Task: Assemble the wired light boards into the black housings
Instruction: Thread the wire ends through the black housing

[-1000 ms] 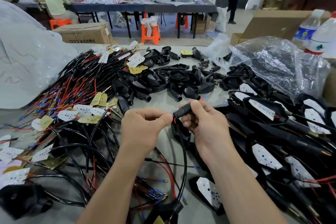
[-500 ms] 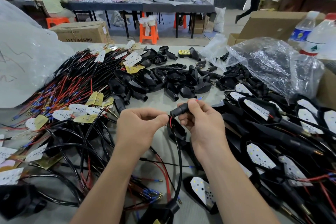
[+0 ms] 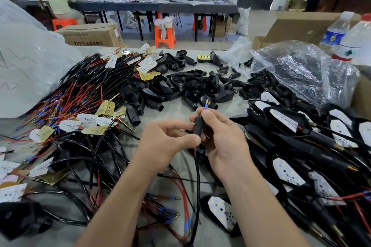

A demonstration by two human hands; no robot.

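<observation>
Both hands meet at the table's middle around one black housing stem [image 3: 197, 126]. My left hand [image 3: 166, 142] pinches its lower part between thumb and forefinger. My right hand [image 3: 222, 140] curls around its upper part from the right. Blue-tipped wire ends [image 3: 206, 104] stick out above the stem, and a red and black wire [image 3: 197, 168] hangs below it toward me. Wired light boards [image 3: 88, 120] lie heaped at the left. Empty black housings [image 3: 180, 86] are piled behind the hands. Housings with white boards fitted [image 3: 285, 120] are stacked at the right.
A large clear plastic bag [image 3: 301, 70] holds more black parts at the back right, beside two water bottles [image 3: 353, 44]. Another plastic sheet [image 3: 30, 62] rises at the left. Cardboard boxes [image 3: 92, 34] and people at a far table stand beyond the work table.
The stem has turned more upright between my hands, and the blue-tipped wire ends now stick out of its top. Both hands stayed at the table's middle.
</observation>
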